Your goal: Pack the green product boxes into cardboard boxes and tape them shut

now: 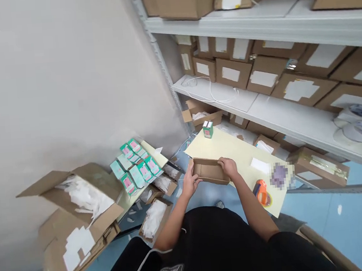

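Between my two hands I hold a small open cardboard box (210, 170), over the near edge of the pale yellow table (231, 142). My left hand (190, 180) grips its left end, thumb at the rim. At the right end, my right hand (228, 167) has its fingers closed over the rim and side. The box's inside shows as bare brown cardboard. On the table's far corner stands a small green carton (208, 129). A white sheet (260, 165) and an orange tape dispenser (262, 193) lie to the right of my right hand.
Several green-and-white cartons (139, 166) cover a side table at left. Nearby stand a large open box (88, 197) and a floor box (156, 219) with white paper. Metal shelves (278, 102) bear cardboard boxes and tape rolls (361, 131). A blurred purple item (280, 175) lies at the table's right.
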Tool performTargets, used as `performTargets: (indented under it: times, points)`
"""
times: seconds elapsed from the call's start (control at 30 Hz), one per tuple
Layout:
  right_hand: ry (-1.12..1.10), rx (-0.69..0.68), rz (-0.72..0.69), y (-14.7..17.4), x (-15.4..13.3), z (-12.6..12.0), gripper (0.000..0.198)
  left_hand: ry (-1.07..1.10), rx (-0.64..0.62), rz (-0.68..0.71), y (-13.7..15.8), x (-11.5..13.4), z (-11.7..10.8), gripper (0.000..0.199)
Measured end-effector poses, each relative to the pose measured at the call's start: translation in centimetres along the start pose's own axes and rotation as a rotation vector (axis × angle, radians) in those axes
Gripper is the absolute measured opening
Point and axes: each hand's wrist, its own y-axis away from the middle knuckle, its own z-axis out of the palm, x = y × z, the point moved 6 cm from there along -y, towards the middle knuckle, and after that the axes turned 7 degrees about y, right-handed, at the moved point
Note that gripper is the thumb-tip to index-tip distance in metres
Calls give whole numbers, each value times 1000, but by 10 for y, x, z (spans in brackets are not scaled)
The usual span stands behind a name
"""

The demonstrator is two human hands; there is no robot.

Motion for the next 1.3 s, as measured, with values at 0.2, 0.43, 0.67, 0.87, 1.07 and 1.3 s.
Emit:
performTargets:
  times: [0.2, 0.43, 0.67, 0.87, 1.07, 1.3]
  points:
    - [27, -75, -249, -13, -106, 31, 24, 117, 140, -173, 83, -40, -57, 12]
    - [63, -125, -465, -5, -280, 97, 33, 91, 320, -328, 214, -113, -153, 7]
    - [44, -70, -714, 20, -456, 150, 58, 71, 482, -519, 338, -173, -222, 13]
    - [1, -108, -882, 45, -595, 184, 56, 51, 562, -649, 423, -208, -265, 15]
    - [37, -223, -898, 42, -690, 221, 61, 28, 660, -752, 453, -227, -281, 15]
    - [161, -245, -733, 6, -752, 260, 70, 49, 617, -823, 449, -243, -279, 14]
